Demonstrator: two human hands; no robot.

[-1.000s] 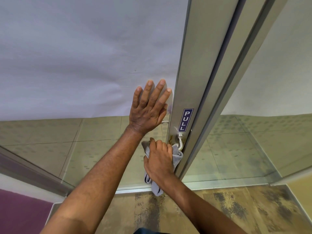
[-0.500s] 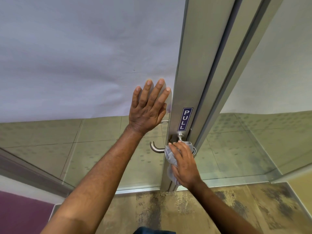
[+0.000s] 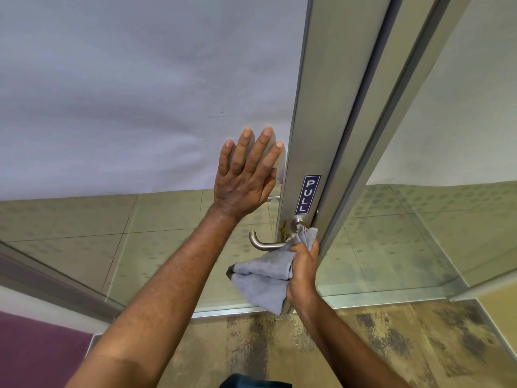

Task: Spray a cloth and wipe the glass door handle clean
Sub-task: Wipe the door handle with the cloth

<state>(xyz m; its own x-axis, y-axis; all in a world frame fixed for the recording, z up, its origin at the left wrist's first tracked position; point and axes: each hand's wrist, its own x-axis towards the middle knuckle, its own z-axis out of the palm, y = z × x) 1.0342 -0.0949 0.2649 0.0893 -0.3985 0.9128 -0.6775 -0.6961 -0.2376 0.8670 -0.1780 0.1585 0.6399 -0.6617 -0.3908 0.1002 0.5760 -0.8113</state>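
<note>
A silver lever door handle (image 3: 263, 243) sticks out leftward from the aluminium door stile (image 3: 321, 135), just below a blue PULL label (image 3: 307, 195). My right hand (image 3: 303, 268) grips a grey cloth (image 3: 264, 278) and presses its top end against the handle's base by the stile; the rest of the cloth hangs down to the left. My left hand (image 3: 246, 177) lies flat, fingers spread, on the frosted glass door panel (image 3: 140, 93) above the handle. The lever's curved end is bare.
A second frame post (image 3: 391, 113) and another glass panel (image 3: 461, 135) stand to the right. Mottled beige floor (image 3: 391, 345) lies below, with a purple surface (image 3: 36, 351) at the bottom left. No spray bottle is in view.
My right hand slid the cloth from the lever's left part to its base at the stile, baring the lever. The cloth now hangs out leftward. My left hand stayed flat on the glass.
</note>
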